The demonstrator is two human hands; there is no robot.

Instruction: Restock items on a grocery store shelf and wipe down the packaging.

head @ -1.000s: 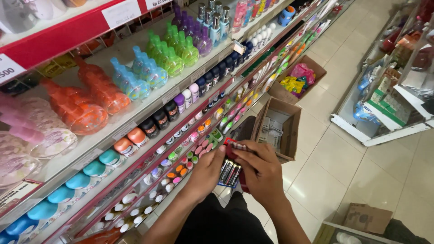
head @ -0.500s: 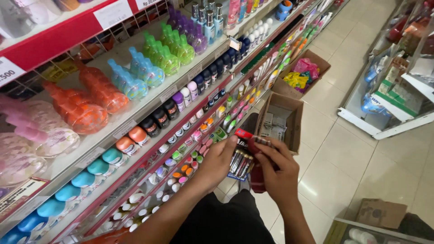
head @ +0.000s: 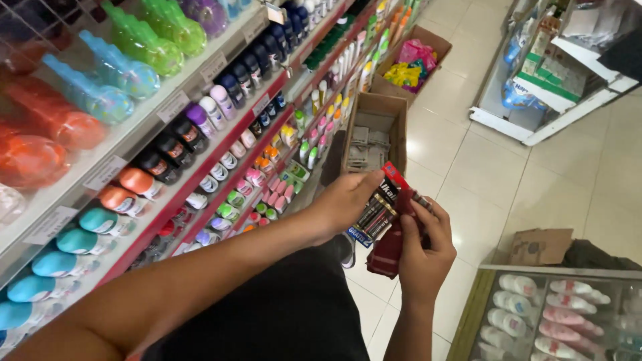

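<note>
Gripping a stack of battery packs (head: 380, 217), black and gold cells on red cards, both hands close on it in front of the person's body. The left hand (head: 348, 200) pinches the top pack's upper edge; the right hand (head: 424, 254) wraps around the stack from below. Just beyond the packs, an open cardboard box (head: 374, 134) of small carded items stands on the tiled floor (head: 481, 180). Left of that box run red-edged shelves (head: 200, 167) of bottles and roll-ons.
</note>
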